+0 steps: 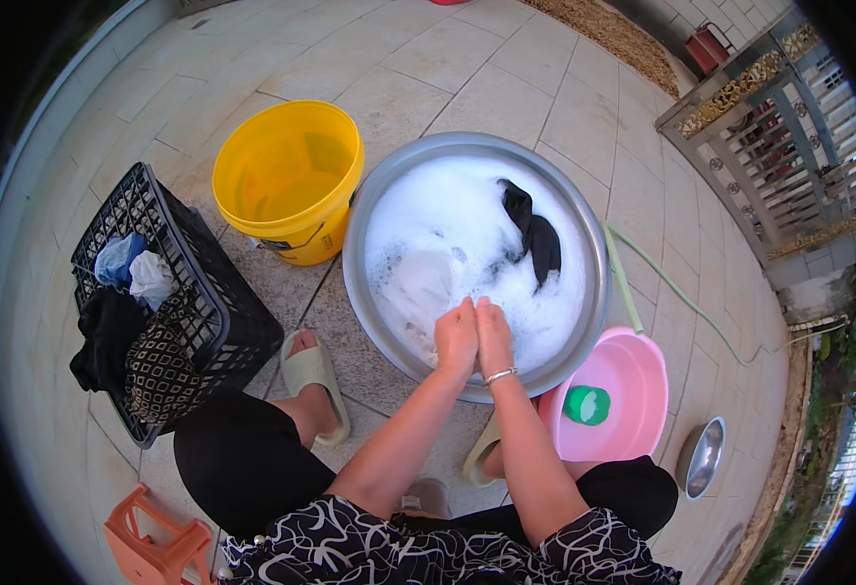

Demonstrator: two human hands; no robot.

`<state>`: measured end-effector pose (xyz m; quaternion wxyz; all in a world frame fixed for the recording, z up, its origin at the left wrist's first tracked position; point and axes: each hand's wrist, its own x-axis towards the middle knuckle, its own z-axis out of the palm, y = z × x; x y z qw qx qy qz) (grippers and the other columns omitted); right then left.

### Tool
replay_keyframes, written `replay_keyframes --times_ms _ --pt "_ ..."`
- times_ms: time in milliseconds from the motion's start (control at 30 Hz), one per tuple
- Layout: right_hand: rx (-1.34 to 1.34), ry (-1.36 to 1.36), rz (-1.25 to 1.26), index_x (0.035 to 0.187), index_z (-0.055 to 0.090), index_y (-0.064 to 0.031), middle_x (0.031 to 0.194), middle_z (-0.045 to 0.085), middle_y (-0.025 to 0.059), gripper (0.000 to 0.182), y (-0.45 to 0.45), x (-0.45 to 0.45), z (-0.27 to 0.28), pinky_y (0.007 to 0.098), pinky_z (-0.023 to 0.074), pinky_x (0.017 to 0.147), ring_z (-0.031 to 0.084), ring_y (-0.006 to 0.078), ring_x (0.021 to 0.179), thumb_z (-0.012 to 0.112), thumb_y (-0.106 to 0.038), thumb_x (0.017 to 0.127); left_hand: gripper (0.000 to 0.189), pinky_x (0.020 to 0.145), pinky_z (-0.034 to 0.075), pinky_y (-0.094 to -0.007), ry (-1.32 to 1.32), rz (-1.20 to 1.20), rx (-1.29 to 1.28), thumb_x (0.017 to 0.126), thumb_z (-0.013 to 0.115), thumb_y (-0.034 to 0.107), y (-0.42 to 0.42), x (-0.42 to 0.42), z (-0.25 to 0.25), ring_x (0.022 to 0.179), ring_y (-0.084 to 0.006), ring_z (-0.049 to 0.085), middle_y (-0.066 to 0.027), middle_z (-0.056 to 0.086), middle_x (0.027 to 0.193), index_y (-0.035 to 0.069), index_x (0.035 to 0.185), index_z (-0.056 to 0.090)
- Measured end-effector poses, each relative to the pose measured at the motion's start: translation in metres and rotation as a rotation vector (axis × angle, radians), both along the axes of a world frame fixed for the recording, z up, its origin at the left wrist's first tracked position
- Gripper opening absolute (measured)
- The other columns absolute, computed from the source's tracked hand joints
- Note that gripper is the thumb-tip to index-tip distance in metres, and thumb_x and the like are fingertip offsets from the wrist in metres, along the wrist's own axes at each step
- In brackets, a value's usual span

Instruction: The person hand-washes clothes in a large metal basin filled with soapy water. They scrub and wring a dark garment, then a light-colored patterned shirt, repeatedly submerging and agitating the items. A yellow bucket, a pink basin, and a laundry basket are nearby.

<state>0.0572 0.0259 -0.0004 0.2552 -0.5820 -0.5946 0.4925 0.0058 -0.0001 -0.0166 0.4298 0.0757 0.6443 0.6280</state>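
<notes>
A large metal basin (355, 300) full of white suds (435, 197) stands on the paving between my feet. Over its near side, my left hand (456, 338) and my right hand (494, 336) press together with curled fingers. Whatever may be inside them is hidden from this angle. A silver bracelet (500, 376) circles my right wrist. Wet black fabric (543, 248) pokes out of the foam toward the basin's right side. Left of my hands, a pale patch (424, 276) shows through the suds; I cannot tell whether it is cloth or water.
Left of the basin stand a yellow bucket (289, 175) and a black plastic crate (245, 344) with clothes (161, 358) on it. At right are a pink basin (636, 395) holding a green object (587, 405), a hose (680, 281) and a metal bowl (701, 457). An orange stool (154, 545) sits lower left.
</notes>
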Motion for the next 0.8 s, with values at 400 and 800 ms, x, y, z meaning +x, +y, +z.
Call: replay_keyframes --times_ms 400,800 --pt "0.214 0.169 0.060 0.073 0.047 -0.0026 0.066 0.052 0.0021 0.018 0.001 0.015 -0.015 0.0210 0.0376 0.050 0.044 0.0062 0.057 0.059 -0.016 0.075 0.034 0.049 0.037 -0.0291 -0.423 0.119 -0.087 0.081 0.048 0.031 -0.007 -0.018 -0.022 0.052 -0.0138 0.044 -0.0044 0.047 0.060 0.001 0.064 0.049" --pt "0.394 0.050 0.122 0.055 0.051 -0.0005 0.046 0.045 0.0020 0.026 -0.028 -0.002 0.000 0.0268 0.0340 0.043 0.039 0.0074 0.046 0.054 -0.017 0.075 0.020 0.048 0.039 -0.0290 -0.590 0.203 0.155 0.080 0.048 0.018 -0.014 0.001 -0.010 0.056 -0.0140 0.048 -0.0051 0.050 0.063 0.002 0.069 0.050"
